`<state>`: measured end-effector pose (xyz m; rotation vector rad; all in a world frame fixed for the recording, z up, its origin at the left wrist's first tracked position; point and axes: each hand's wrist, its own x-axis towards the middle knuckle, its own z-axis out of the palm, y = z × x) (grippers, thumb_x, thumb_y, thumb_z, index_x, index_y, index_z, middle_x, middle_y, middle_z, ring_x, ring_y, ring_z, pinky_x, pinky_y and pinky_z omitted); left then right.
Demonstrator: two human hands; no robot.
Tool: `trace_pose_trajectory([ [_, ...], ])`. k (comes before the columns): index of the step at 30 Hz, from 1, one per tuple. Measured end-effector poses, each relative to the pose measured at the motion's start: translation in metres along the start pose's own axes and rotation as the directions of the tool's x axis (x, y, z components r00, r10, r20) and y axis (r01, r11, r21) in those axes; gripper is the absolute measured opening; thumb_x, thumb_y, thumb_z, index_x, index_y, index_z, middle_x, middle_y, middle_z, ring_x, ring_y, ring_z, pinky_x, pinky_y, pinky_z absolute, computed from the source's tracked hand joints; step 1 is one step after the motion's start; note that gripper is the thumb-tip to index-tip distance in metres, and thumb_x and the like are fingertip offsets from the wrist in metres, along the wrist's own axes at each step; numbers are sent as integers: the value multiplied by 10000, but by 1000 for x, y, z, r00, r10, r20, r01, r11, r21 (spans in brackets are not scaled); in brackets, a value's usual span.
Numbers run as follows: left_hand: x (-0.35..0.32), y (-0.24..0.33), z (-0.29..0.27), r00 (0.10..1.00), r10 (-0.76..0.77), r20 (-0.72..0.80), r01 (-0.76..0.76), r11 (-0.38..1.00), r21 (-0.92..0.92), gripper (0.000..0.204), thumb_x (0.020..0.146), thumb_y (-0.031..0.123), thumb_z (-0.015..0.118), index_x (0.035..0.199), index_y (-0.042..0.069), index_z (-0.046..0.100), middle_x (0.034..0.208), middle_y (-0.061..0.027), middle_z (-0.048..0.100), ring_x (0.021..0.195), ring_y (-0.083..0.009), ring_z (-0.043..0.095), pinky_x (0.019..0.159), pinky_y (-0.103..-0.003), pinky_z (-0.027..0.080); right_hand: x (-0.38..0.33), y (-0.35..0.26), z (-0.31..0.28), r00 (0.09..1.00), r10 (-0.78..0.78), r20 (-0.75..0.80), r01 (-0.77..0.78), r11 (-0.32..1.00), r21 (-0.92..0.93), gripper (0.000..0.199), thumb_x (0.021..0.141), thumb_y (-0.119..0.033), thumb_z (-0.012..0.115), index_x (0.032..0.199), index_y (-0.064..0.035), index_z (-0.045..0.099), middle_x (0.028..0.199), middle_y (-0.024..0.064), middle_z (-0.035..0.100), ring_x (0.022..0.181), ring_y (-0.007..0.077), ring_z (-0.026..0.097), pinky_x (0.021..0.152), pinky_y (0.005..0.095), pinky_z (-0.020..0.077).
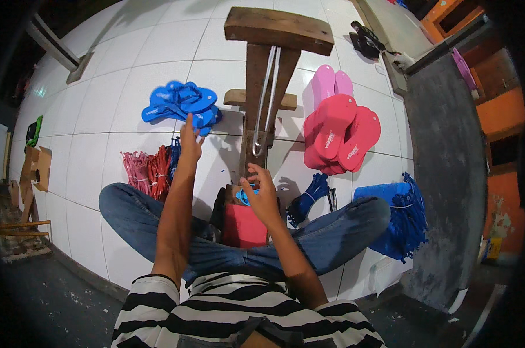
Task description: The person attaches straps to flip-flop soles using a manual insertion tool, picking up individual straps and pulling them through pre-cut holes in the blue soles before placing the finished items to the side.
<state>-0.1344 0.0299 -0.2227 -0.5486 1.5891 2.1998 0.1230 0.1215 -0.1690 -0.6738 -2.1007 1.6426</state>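
1. From my feed, the left hand (189,139) is stretched out, fingertips right at the blue sandal sole pile (181,103).
2. The right hand (262,194) pinches a blue strap (244,196) over a red sole (243,226) — lap level.
3. A wooden stand (266,69) sits dead ahead — red soles (340,136) to its right.

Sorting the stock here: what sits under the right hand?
Under the right hand lies a red sole with a blue strap; the hand covers part of the strap.

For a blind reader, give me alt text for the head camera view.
A person sits cross-legged on a white tiled floor, left hand reaching toward blue sandal soles, right hand on a red sole before a wooden stand. Pink soles lie right.
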Motion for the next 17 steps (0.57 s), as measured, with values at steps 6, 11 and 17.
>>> trace_pose_trajectory([
  [6, -2, -68, -40, 969, -128, 213, 90, 980, 179, 493, 907, 415, 549, 1294, 120, 467, 1317, -93, 514, 1091, -246, 569, 838, -383, 435, 9, 11, -16, 989, 81, -123, -93, 990, -103, 305, 870, -173, 665, 1129, -27, 595, 1071, 155, 614, 959, 237, 612, 776, 351, 493],
  [11, -44, -49, -1, 900, -183, 395, -7, 902, 433, 437, 922, 409, 534, 1243, 114, 518, 1191, -57, 611, 985, -173, 595, 858, -344, 432, 52, -4, -64, 863, -199, -465, -166, 757, -631, 447, 853, -308, 640, 1158, 1, 537, 1111, 187, 561, 1078, 345, 515, 916, 446, 409],
  [17, -89, -50, 21, 818, -88, 568, -248, 838, 486, 392, 942, 377, 529, 1220, 102, 558, 1081, -61, 654, 895, -160, 612, 813, -318, 445, 128, -14, -119, 772, -8, -635, -583, 390, -713, 778, 786, -508, 667, 1320, 11, 442, 1250, 153, 496, 1158, 347, 451, 936, 536, 361],
])
